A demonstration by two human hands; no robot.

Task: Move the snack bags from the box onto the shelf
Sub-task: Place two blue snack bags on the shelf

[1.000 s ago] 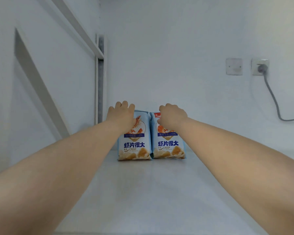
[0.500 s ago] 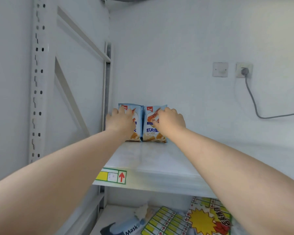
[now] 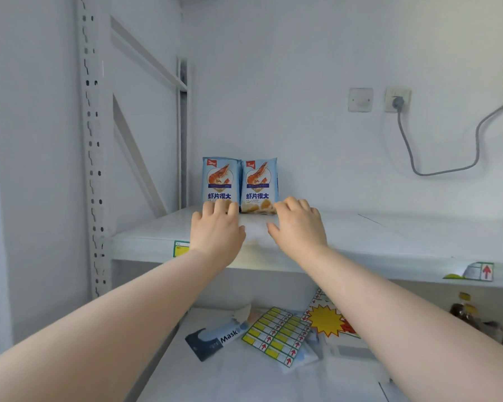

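- At the back left of the white shelf (image 3: 360, 242), two blue snack bags stand upright side by side, touching each other, their fronts with the shrimp picture facing the camera.
- The left snack bag (image 3: 220, 181) stands close to the rear upright of the rack (image 3: 183, 134); the right snack bag (image 3: 259, 184) stands just beside it, near the white wall (image 3: 302, 68).
- The left hand (image 3: 217, 230) hovers palm down over the shelf in front of the left bag, fingers loosely spread and holding nothing; its fingertips overlap the lower edge of that bag in the view, and I cannot tell if they touch it.
- The right hand (image 3: 298, 224) is likewise palm down and empty, fingers slightly curled, its fingertips next to the lower right corner of the right bag.
- Both bare forearms reach in from the lower corners of the view.
- On the shelf's front edge sits a yellow and green label (image 3: 181, 248), partly hidden by the left wrist; another label with a red arrow (image 3: 482, 271) sits further right.
- Below, on the lower shelf (image 3: 244, 378), lie a mask box (image 3: 215, 339), a sheet of price labels (image 3: 276, 335) and a yellow starburst sign (image 3: 327, 320).
- On the wall, a grey cable (image 3: 447, 169) hangs from a socket (image 3: 397, 100) beside a switch plate (image 3: 360, 100).
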